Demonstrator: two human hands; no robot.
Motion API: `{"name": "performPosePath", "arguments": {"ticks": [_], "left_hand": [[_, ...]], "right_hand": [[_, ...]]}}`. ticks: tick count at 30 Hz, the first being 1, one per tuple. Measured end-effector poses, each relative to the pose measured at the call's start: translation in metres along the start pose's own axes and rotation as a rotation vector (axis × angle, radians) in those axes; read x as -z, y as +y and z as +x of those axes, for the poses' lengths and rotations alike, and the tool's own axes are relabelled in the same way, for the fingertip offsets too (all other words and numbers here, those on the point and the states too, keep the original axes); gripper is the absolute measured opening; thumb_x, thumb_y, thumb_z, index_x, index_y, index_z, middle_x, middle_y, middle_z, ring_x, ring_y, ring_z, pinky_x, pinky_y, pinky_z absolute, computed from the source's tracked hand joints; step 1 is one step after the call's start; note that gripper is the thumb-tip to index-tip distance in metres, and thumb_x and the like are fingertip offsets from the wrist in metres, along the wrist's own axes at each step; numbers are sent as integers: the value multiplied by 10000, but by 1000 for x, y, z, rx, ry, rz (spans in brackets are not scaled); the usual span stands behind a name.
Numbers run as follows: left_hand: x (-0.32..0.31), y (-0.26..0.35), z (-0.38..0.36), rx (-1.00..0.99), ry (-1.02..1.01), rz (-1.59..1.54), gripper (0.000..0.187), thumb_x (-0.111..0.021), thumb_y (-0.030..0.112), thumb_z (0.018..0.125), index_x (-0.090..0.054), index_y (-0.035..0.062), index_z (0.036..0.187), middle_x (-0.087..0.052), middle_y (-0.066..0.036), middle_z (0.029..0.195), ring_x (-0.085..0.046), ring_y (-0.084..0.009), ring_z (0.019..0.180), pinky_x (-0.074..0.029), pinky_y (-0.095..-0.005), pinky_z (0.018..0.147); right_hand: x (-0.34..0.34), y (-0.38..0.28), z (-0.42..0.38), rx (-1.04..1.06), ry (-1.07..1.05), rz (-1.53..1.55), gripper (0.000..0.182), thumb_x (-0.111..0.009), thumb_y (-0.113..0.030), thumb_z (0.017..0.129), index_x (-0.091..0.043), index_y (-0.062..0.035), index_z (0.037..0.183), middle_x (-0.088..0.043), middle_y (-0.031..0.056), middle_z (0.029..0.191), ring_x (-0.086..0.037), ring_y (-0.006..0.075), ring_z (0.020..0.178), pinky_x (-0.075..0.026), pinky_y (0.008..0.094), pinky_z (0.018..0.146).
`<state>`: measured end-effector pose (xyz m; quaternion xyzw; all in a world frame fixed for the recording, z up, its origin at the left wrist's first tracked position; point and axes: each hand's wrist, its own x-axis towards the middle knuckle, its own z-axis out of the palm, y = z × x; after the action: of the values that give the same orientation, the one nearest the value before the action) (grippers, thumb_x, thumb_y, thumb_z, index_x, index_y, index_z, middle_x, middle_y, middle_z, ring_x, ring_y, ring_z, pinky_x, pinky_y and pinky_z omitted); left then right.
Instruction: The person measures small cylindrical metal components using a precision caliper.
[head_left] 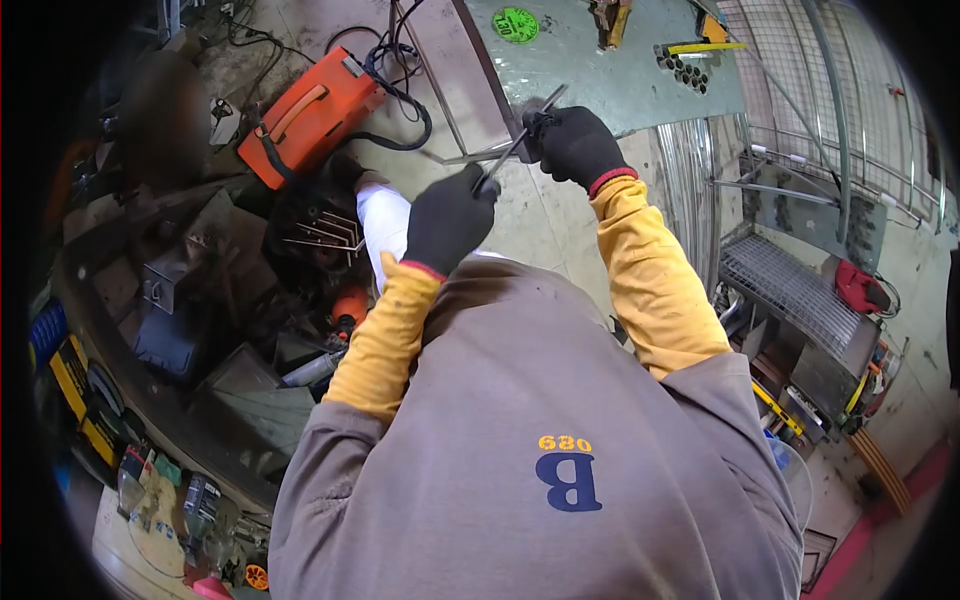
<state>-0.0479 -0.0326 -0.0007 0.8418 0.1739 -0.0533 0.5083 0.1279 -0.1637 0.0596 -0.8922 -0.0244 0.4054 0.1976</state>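
My left hand [449,222], in a black glove with a red cuff, is closed around the lower end of a thin grey metal rod [511,151]. The rod slants up and right, past the fingertips of my right hand [580,147]. That hand, gloved alike, has its fingers closed at a small dark piece [528,128] by the near corner of the grey-green table [590,75]. What exactly its fingers grip is hard to make out. Just left of the rod, thin metal bars [440,100] meet at an angle.
An orange box-shaped machine [312,115] with black cables stands at the left. Scrap metal and boxes [180,330] fill a bin beside me. On the table lie a green round sticker [516,25] and short tube pieces [683,70]. A wire-mesh rack [790,280] stands at the right.
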Motion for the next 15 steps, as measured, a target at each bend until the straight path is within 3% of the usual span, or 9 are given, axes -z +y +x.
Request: {"name": "performPosePath", "arguments": {"ticks": [1, 2, 3, 5, 7, 9, 11, 15], "left_hand": [[0, 3, 4, -65, 80, 223, 232, -624, 302, 979, -685, 78, 965, -699, -207, 808, -692, -429, 794, -509, -543, 695], [5, 3, 5, -81, 80, 216, 211, -627, 292, 974, -695, 93, 987, -708, -200, 818, -694, -430, 790, -517, -549, 704], [3, 1, 7, -83, 85, 218, 211, -627, 292, 974, -695, 93, 987, -708, -200, 818, -694, -430, 790, -517, -549, 704], [2, -5, 3, -124, 102, 176, 222, -631, 305, 972, -696, 96, 1009, -709, -195, 817, -692, -433, 778, -516, -555, 703], [5, -4, -1, -103, 87, 156, 230, -616, 310, 986, -682, 90, 994, -706, -194, 814, -690, -432, 791, -513, -553, 713], [18, 4, -14, 10, -74, -23, 251, -596, 322, 1003, -667, 83, 971, -702, -200, 820, -685, -436, 809, -506, -552, 726], [23, 8, -22, 89, -137, -139, 266, -577, 324, 1016, -657, 78, 956, -699, -212, 827, -681, -440, 820, -500, -552, 736], [3, 6, 5, -14, 12, 176, 241, -601, 316, 1003, -658, 85, 962, -694, -211, 815, -684, -438, 811, -505, -559, 711]], "right_hand": [[1, 1, 4, 19, 1, -2, 483, -596, -423, 1050, -743, 6, 885, -692, 120, 662, -659, 204, 529, -521, 344, 528], [6, 1, 6, 254, -55, -363, 490, -596, -441, 1052, -742, -5, 882, -681, 105, 652, -657, 193, 528, -518, 335, 527], [7, 1, 8, 259, -52, -363, 490, -596, -441, 1052, -742, -5, 882, -681, 105, 652, -657, 193, 528, -518, 335, 527], [3, -3, 4, 6, -43, 32, 487, -602, -447, 1051, -741, -15, 874, -662, 94, 636, -649, 187, 520, -513, 334, 526], [3, 3, 9, 31, -27, 38, 482, -611, -447, 1048, -741, -21, 865, -650, 87, 624, -644, 184, 516, -509, 334, 523], [-3, 15, 23, 118, 20, -151, 461, -611, -440, 1021, -777, -63, 815, -721, 113, 668, -698, 210, 555, -554, 369, 606], [3, 3, 9, 60, 2, -83, 476, -609, -456, 1023, -781, -59, 826, -718, 113, 663, -697, 212, 550, -555, 369, 599], [6, -3, 4, 24, -12, 4, 517, -610, -507, 1026, -793, -55, 857, -714, 118, 654, -698, 211, 544, -554, 362, 579]]}}
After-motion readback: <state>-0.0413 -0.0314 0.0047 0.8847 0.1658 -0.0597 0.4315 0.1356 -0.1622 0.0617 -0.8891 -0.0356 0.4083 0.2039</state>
